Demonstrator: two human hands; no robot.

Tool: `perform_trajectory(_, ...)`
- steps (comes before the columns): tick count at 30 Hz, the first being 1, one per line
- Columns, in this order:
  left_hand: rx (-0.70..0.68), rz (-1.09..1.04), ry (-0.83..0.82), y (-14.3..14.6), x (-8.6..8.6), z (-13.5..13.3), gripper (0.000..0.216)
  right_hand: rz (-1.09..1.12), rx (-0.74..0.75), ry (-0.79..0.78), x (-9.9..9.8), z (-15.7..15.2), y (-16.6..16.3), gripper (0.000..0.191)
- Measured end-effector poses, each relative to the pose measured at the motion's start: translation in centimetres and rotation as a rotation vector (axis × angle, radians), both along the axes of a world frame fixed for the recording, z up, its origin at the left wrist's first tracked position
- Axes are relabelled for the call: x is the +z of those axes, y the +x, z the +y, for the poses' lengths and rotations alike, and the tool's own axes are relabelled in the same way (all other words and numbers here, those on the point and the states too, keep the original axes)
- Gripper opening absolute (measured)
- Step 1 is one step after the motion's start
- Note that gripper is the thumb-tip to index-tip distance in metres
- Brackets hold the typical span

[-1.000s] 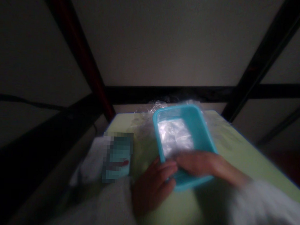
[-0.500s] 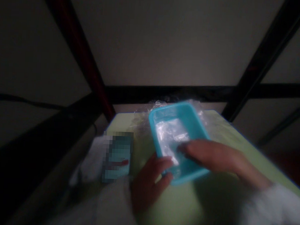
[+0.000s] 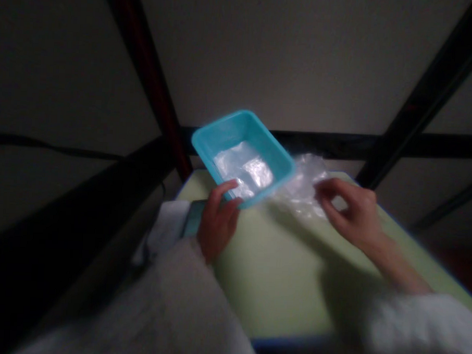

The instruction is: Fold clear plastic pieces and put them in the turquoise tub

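Over the far left corner of the table (image 3: 286, 283) the tub (image 3: 278, 160) hangs in the air, tipped so its open side faces the camera; the left hand (image 3: 216, 223) grips it at the near rim, thumb inside and fingers under the outer wall. Going by that one-handed hold I'd guess it's light, thin, stiff plastic; smooth walls, so probably a bit slippery. The rolled rim looks like the sensible place to grab it, ideally mid-rim or both short ends, since a corner grip lets it swing. Looks-wise it's teal, rectangular with rounded corners, fairly shallow.

Next down in size, a heap of film (image 3: 302, 185) sits on the table near its far edge, just right of the tub; clear, crinkly, soft stuff that would weigh next to nothing and slide about. The right hand (image 3: 351, 213) is on it with fingers curled toward the thumb; too blurry to say whether any film is actually pinched.

Inside the tub lies a bag (image 3: 244, 169), flat, clear and shiny, against the floor; loose, so it could slip out at that tilt.
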State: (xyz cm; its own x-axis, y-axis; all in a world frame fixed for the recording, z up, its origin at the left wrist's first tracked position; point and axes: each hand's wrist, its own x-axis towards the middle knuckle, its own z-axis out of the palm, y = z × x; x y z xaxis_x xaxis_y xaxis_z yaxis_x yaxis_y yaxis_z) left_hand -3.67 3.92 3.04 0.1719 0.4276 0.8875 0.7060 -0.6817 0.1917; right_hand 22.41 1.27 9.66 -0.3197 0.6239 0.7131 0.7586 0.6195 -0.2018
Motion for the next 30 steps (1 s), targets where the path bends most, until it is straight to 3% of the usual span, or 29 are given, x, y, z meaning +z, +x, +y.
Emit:
perform_trajectory(3, 0.140, -0.041, 0.003, -1.3, 0.1, 2.4, 0.010, -0.046, -0.064, -0.064, -2.0, 2.1, 1.4, 0.016)
perform_trajectory(7, 0.218, -0.120, -0.031, -3.3, -0.1, 5.0, 0.006, -0.166, -0.175, -0.187, -4.9, 4.5, 3.1, 0.022)
perform_trajectory(14, 0.298, -0.156, -0.057, -5.3, -1.1, 7.2, 0.008, -0.270, -0.127, -0.186, -9.0, 6.5, 4.4, 0.027)
perform_trajectory(20, 0.321, -0.133, -0.138, -5.1, -1.7, 7.7, 0.009, -0.361, -0.094, -0.209, -10.3, 6.6, 3.5, 0.035)
perform_trajectory(26, 0.340, -0.086, -0.194, -4.9, -1.9, 7.8, 0.015, -0.396, -0.264, -0.269, -11.0, 6.6, 3.7, 0.046)
perform_trajectory(30, 0.322, -0.020, -0.224, -4.8, -2.7, 8.3, 0.025, -0.406, -0.265, -0.341, -11.4, 6.9, 4.0, 0.048)
